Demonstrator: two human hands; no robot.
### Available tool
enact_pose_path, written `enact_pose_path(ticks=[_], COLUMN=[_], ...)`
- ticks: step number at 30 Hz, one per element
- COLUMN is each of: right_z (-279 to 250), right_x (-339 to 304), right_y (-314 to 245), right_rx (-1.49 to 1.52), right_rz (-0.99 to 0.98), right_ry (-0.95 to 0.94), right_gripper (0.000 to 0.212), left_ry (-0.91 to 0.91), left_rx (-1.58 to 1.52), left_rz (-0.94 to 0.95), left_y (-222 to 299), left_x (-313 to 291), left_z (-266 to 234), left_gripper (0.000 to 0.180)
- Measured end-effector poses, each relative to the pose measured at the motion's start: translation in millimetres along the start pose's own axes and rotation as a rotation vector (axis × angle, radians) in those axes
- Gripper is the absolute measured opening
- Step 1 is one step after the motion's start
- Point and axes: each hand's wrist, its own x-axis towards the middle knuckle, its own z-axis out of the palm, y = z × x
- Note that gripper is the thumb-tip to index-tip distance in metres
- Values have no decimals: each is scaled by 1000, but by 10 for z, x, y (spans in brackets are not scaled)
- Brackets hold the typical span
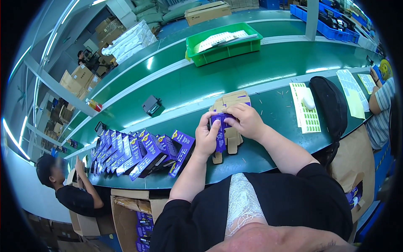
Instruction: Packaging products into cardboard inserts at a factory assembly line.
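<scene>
My left hand (206, 136) is closed around the left side of a small purple carton (221, 145), its thumb lying along the front. My right hand (247, 119) grips the carton's upper end, with fingers bent over the top. Whether the carton's far end is folded in cannot be seen behind my fingers. Beneath it lies a pile of flat, unfolded cartons (232, 138), brown side up. Left of my left forearm, a row of formed purple boxes (145, 153) leans on the green table, several of them overlapping.
A dark device (151, 105) sits on the green conveyor beyond the boxes. Farther back stands a green bin (224, 56) of sheets. To the right lie sticker sheets (310, 119), a white mouse (308, 100) and a black bag (329, 105). Co-workers sit at both sides.
</scene>
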Motion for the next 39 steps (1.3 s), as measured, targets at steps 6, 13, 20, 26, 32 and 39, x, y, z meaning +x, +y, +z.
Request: enact_pose_path(ticks=[6, 13, 20, 26, 32, 39], right_z=[-19, -31, -1, 14, 31, 7], right_x=[15, -14, -33, -39, -34, -37], right_y=[-4, 29, 15, 6, 16, 35], right_rx=[14, 26, 34, 29, 90, 223], right_rz=[-7, -2, -2, 5, 29, 178], right_ry=[-72, -106, -46, -23, -7, -47], right_gripper=[15, 15, 12, 11, 13, 10], left_ry=[15, 32, 57, 99, 132, 99], left_rx=[71, 132, 119, 64, 170, 123], left_rz=[38, 32, 26, -12, 19, 20], left_y=[-108, -95, -39, -12, -12, -52], left_x=[-1, -18, -29, -39, -16, -24], left_z=[-21, 18, 55, 81, 56, 45], left_gripper=[22, 18, 18, 17, 17, 20])
